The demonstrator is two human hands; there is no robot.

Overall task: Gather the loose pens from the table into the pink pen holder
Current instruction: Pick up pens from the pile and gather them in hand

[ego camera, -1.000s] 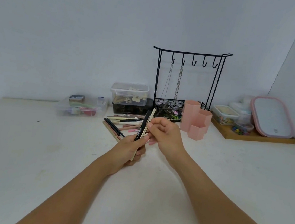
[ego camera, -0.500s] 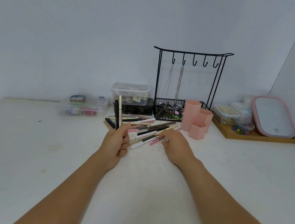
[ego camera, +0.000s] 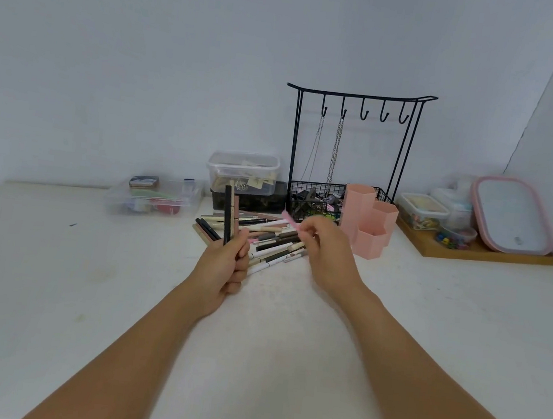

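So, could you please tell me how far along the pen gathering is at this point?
Done: nothing shows above the rims of the pink pen holder; I cannot see inside.

In hand: the left hand grips a few upright pens, and the right hand has a pink pen lifted above the pile.

Left: most of the job. The pile of loose pens still lies on the table beside the holder.

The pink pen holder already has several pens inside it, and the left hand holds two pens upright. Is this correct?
Not quite. In the head view the pink pen holder shows no pens inside; the loose pens lie on the table. The left hand does hold two pens upright.
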